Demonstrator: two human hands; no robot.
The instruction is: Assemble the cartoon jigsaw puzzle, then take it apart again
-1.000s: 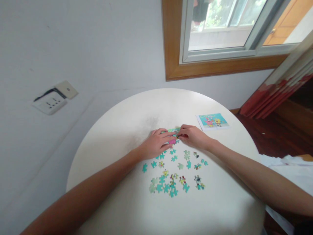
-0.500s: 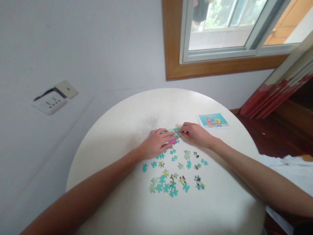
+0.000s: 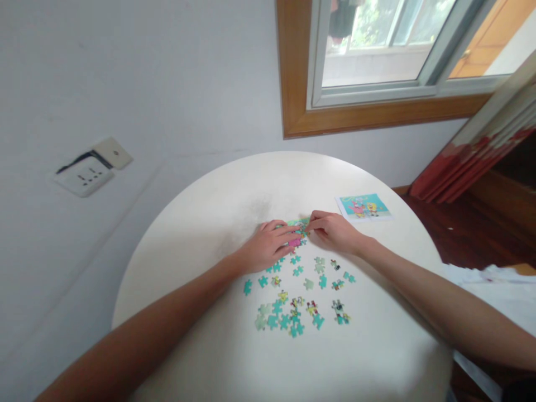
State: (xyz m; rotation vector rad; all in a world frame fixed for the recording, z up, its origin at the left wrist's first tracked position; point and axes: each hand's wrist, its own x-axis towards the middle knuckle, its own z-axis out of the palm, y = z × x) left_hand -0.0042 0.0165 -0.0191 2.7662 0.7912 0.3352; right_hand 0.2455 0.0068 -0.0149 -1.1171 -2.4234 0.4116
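Observation:
My left hand (image 3: 268,244) lies flat with its fingers spread over the partly joined jigsaw puzzle (image 3: 295,242), covering much of its left side. Pink, green and teal parts of the picture show between and beyond the fingers. At the puzzle's right edge my right hand (image 3: 330,230) is closed in a pinch, thumb and fingertips together on what looks like a jigsaw piece, mostly hidden by the fingers. Nearer to me lie several loose teal pieces (image 3: 285,322), along with pale green pieces (image 3: 309,284) and some with yellow, red and black print (image 3: 312,307).
A printed reference picture (image 3: 364,207) with cartoon figures lies at the right rear of the round white table (image 3: 201,212). The wall with a socket (image 3: 86,177) rises beyond the table on the left. A window (image 3: 377,56) and a red-and-cream curtain (image 3: 456,167) are at the right.
My right fingertips have shifted very slightly left against the puzzle's edge. My left hand stays in place, and the loose pieces lie as before.

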